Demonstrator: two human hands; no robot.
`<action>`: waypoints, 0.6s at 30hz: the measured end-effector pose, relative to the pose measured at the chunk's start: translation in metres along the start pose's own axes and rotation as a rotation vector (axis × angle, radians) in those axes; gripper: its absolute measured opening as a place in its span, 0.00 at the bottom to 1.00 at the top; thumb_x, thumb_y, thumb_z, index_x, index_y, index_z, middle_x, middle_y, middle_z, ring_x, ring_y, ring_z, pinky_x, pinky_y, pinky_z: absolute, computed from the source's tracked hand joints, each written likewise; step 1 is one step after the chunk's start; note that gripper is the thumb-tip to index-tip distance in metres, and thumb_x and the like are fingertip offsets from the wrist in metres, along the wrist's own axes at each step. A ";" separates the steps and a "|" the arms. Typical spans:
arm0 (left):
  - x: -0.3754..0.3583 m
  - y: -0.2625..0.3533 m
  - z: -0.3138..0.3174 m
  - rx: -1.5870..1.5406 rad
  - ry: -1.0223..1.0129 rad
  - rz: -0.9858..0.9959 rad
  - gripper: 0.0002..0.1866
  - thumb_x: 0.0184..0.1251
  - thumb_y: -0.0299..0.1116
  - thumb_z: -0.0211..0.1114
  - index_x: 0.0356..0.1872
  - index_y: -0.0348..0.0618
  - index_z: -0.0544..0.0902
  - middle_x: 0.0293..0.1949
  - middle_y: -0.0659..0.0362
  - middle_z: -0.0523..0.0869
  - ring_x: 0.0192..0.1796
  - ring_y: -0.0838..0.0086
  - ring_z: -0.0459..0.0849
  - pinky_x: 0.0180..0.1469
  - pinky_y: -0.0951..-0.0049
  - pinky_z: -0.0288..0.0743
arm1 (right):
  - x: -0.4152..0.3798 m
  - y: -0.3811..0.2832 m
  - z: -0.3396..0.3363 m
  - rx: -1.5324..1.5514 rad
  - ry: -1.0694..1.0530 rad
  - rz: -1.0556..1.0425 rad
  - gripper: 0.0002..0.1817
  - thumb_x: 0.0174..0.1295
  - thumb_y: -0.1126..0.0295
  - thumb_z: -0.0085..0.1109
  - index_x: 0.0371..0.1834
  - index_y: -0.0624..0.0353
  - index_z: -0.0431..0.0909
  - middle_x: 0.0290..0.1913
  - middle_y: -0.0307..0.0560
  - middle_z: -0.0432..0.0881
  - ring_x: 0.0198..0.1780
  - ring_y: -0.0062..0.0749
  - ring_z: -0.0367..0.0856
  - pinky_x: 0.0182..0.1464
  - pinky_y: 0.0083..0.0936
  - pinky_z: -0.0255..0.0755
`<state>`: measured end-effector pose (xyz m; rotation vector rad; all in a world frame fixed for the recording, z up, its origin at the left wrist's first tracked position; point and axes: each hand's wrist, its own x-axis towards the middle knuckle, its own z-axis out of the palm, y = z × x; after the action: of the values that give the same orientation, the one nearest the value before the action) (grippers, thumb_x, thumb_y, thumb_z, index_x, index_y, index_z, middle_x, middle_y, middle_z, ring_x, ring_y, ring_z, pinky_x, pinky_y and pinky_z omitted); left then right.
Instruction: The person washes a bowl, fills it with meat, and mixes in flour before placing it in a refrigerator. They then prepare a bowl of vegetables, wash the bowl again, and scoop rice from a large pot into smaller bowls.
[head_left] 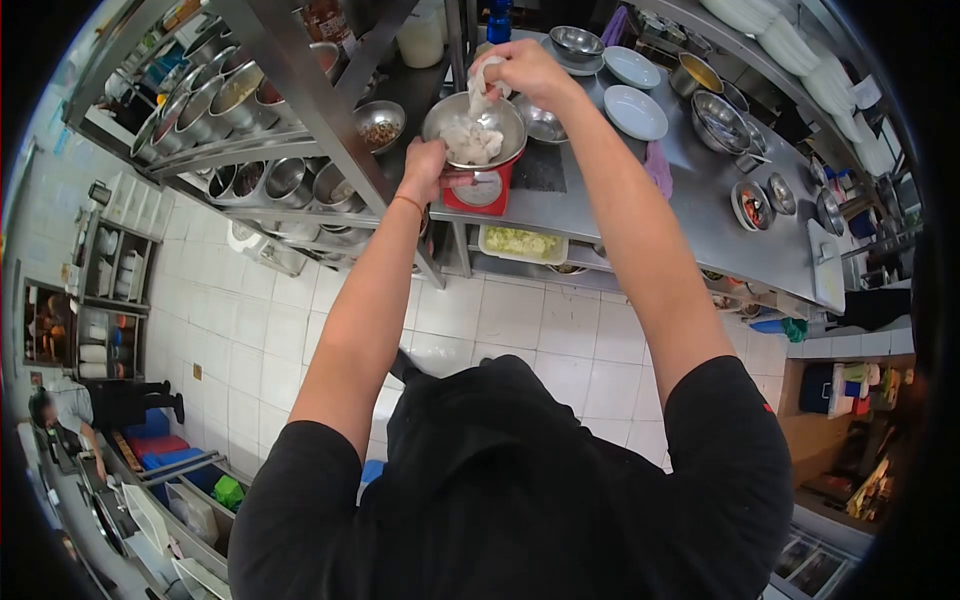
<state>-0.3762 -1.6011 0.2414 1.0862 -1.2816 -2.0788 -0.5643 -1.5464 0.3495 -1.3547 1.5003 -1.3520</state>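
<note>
- Right hand [530,75]: raised above the metal bowl [436,120], fingers curled closed around a soft, whitish clump [483,84]. Part of the clump hangs out below the grip, over the bowl's opening; anything dripping or dropping from it would presumably land inside.
- Left hand [424,168]: half-curled, with hold of the bowl's near left side. The thumb sits by the wall and the fingers reach under the near edge, in front of the scale. Judged a steadying hold from below, leaving the opening free.
- Metal bowl: on top of the red scale [506,186], close to the tabletop's [600,205] front edge. Cannot tell how much of its weight the left hand carries.
- Whitish pieces [472,142]: heaped in the bowl, similar in colour to the held clump. Material not certain.
- Scale: dial faces the person, presumably so that it can be read from where they stand. The fingers cross near its upper part; reading too small to make out.
- Nearby: another metal bowl [541,124] just beside, on the right; a bowl of small mixed bits [380,126] on the left; white plates [636,112] farther right, within arm's reach.
- Below: a tray of pale green shreds [522,244] on the under-shelf, apart from both hands.
</note>
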 end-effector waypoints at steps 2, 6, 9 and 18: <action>-0.010 0.005 0.005 0.000 0.036 0.006 0.23 0.70 0.28 0.48 0.61 0.30 0.55 0.52 0.36 0.77 0.36 0.48 0.88 0.31 0.58 0.89 | -0.002 -0.005 0.003 -0.023 -0.007 -0.012 0.12 0.49 0.79 0.59 0.37 0.69 0.85 0.30 0.51 0.85 0.26 0.28 0.82 0.32 0.23 0.78; -0.015 0.010 0.007 0.016 0.067 0.016 0.25 0.69 0.28 0.50 0.62 0.31 0.53 0.55 0.35 0.73 0.36 0.45 0.87 0.32 0.57 0.89 | -0.004 -0.005 0.011 -0.065 -0.027 0.041 0.11 0.50 0.79 0.59 0.37 0.69 0.84 0.29 0.49 0.84 0.26 0.27 0.81 0.31 0.23 0.76; -0.019 0.013 0.007 0.025 0.049 0.021 0.25 0.68 0.28 0.51 0.62 0.31 0.53 0.57 0.36 0.71 0.36 0.44 0.87 0.33 0.57 0.89 | 0.000 0.008 0.015 -0.083 -0.095 0.087 0.10 0.50 0.79 0.58 0.36 0.69 0.83 0.28 0.48 0.83 0.24 0.26 0.79 0.29 0.24 0.74; -0.011 0.010 0.004 0.045 0.021 0.084 0.23 0.65 0.21 0.49 0.60 0.28 0.57 0.57 0.43 0.69 0.52 0.50 0.82 0.42 0.59 0.91 | 0.003 0.020 0.022 -0.271 -0.061 0.262 0.09 0.47 0.78 0.69 0.33 0.68 0.81 0.20 0.46 0.79 0.16 0.26 0.74 0.16 0.27 0.69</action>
<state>-0.3731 -1.5956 0.2550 1.0526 -1.3460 -1.9811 -0.5490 -1.5567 0.3259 -1.2920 1.7967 -0.9630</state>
